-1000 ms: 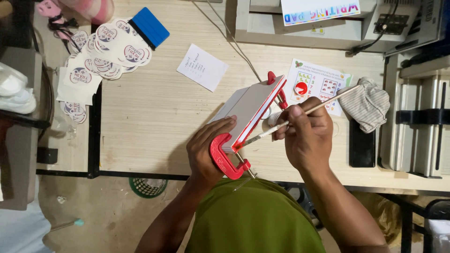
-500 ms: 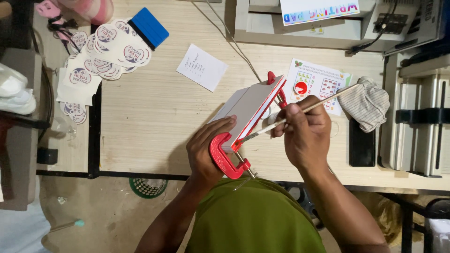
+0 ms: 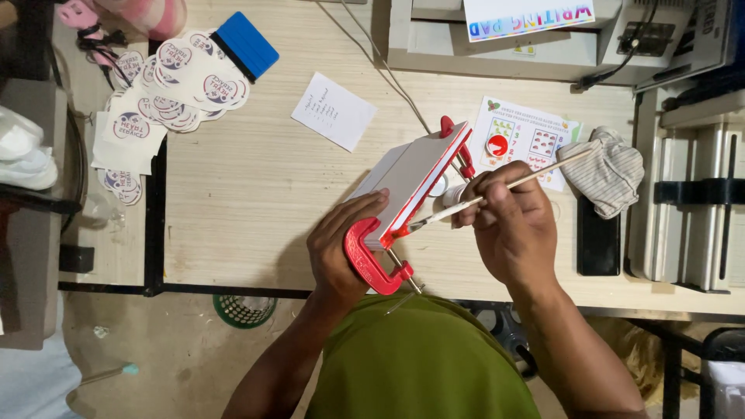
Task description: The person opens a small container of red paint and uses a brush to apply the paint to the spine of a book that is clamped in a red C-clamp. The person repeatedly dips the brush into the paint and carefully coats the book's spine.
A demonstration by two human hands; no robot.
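Left hand [image 3: 335, 250] wrapped around the clamped paper block [image 3: 415, 180], gripping near the lower red C-clamp [image 3: 371, 256]; a second red clamp [image 3: 454, 140] pinches the far end at about 1 o'clock. Right hand [image 3: 512, 233] closed on a thin brush [image 3: 497, 188], tip touching the block's long edge. Block looks stiff while clamped, light, probably tacky along the brushed edge, so hold by clamp or flat face. It sits tilted above the tabletop [image 3: 256, 209], between both hands.

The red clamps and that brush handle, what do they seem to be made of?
Clamps: probably painted metal, going by the glossy red C-frame and bare steel-coloured screw. Brush: thin pale stick, apparently bare wood or bamboo, matte; the right hand holds it.
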